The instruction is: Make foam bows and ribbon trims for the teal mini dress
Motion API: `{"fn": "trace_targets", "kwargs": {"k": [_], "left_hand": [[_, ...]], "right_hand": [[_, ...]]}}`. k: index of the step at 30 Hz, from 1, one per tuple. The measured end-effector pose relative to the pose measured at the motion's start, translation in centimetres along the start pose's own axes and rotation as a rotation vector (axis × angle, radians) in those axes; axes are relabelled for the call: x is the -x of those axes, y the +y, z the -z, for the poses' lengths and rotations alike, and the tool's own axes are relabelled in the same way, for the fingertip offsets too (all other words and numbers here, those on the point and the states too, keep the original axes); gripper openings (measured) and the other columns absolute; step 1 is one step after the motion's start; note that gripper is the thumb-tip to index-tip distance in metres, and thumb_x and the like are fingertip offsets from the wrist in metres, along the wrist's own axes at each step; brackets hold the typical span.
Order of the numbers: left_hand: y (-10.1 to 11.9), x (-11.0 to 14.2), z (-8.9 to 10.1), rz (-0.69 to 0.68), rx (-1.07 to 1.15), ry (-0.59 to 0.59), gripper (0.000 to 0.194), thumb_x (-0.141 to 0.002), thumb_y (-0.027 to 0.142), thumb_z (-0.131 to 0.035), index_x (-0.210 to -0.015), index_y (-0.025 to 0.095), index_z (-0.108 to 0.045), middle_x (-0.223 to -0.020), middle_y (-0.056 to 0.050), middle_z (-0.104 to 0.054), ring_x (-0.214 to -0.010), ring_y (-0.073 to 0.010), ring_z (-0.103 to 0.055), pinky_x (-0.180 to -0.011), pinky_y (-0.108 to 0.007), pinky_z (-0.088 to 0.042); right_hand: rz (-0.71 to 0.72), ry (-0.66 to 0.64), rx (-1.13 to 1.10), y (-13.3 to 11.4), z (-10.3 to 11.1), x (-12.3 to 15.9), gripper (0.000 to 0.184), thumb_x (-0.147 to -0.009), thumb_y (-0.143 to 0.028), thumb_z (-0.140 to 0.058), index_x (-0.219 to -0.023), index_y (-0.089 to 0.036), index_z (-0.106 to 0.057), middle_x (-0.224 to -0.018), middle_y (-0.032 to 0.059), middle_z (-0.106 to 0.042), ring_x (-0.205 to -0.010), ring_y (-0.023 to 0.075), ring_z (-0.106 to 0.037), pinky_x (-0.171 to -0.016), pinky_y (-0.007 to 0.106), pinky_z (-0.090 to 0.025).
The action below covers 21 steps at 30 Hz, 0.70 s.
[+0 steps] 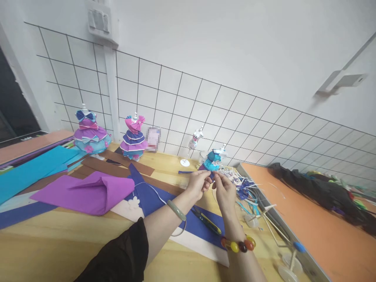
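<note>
My left hand (199, 183) and my right hand (223, 188) meet over the wooden table (58, 243), fingers pinched together on a small dark purple-blue piece (210, 177) between them. Just behind the hands stands a small mannequin dressed in teal (214, 159). A green bangle is on my left wrist and a coloured bead bracelet on my right. A thin white thread (152, 192) runs from the hands back across the blue paper (152, 199).
Two dressed mini mannequins (89, 135) (134, 139) and a bare white one (194, 143) stand along the wire grid wall. Purple (88, 192), teal (32, 168) and brown paper sheets lie left. Small scissors (207, 221) lie near my arms. Ribbon scraps (243, 186) and empty stands (289, 258) sit right, beside an orange table (317, 219).
</note>
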<state>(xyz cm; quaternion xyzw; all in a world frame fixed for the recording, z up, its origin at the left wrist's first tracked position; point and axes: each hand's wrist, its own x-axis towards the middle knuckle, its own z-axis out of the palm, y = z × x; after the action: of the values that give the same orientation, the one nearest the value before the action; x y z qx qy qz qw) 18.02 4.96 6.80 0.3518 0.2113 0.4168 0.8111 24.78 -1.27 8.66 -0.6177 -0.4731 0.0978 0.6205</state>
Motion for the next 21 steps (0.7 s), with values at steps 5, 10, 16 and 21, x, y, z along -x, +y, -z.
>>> {"fn": "trace_targets", "kwargs": {"k": [5, 10, 16, 21], "left_hand": [[0.2, 0.1, 0.0, 0.029, 0.068, -0.022, 0.019, -0.065, 0.027, -0.060, -0.073, 0.012, -0.052, -0.051, 0.002, -0.050, -0.031, -0.0008, -0.035, -0.031, -0.016, -0.014], [0.4, 0.2, 0.1, 0.032, 0.106, -0.039, 0.018, -0.063, 0.025, -0.061, -0.069, 0.012, -0.050, -0.050, 0.003, -0.049, -0.029, -0.0001, -0.032, -0.031, -0.016, -0.012], [0.5, 0.2, -0.1, 0.012, 0.077, -0.028, 0.018, -0.063, 0.025, -0.062, -0.068, 0.012, -0.050, -0.049, 0.003, -0.049, -0.028, -0.0008, -0.032, -0.030, -0.017, -0.010], [0.5, 0.4, -0.2, -0.015, 0.011, -0.027, 0.019, -0.063, 0.027, -0.061, -0.069, 0.012, -0.051, -0.049, 0.003, -0.049, -0.029, -0.0011, -0.033, -0.031, -0.017, -0.010]], "right_hand": [[0.009, 0.003, 0.007, 0.0, 0.0, 0.1, 0.033, -0.076, -0.039, -0.048, -0.088, -0.012, -0.064, -0.061, 0.0008, -0.057, -0.050, 0.0114, -0.047, -0.052, 0.025, -0.039], [0.010, -0.005, -0.002, 0.1, -0.1, 0.2, 0.033, -0.077, -0.038, -0.047, -0.091, -0.012, -0.064, -0.065, 0.0022, -0.059, -0.051, 0.0116, -0.048, -0.053, 0.025, -0.040], [0.132, 0.047, 0.130, 0.8, 0.0, 0.2, 0.032, -0.081, -0.035, -0.043, -0.094, -0.014, -0.063, -0.081, 0.0081, -0.064, -0.067, 0.0172, -0.055, -0.063, 0.031, -0.043], [0.315, 0.085, 0.316, 1.2, 0.0, 0.4, 0.029, -0.082, -0.031, -0.042, -0.096, -0.016, -0.063, -0.094, 0.0112, -0.063, -0.086, 0.0209, -0.055, -0.077, 0.036, -0.041]]}}
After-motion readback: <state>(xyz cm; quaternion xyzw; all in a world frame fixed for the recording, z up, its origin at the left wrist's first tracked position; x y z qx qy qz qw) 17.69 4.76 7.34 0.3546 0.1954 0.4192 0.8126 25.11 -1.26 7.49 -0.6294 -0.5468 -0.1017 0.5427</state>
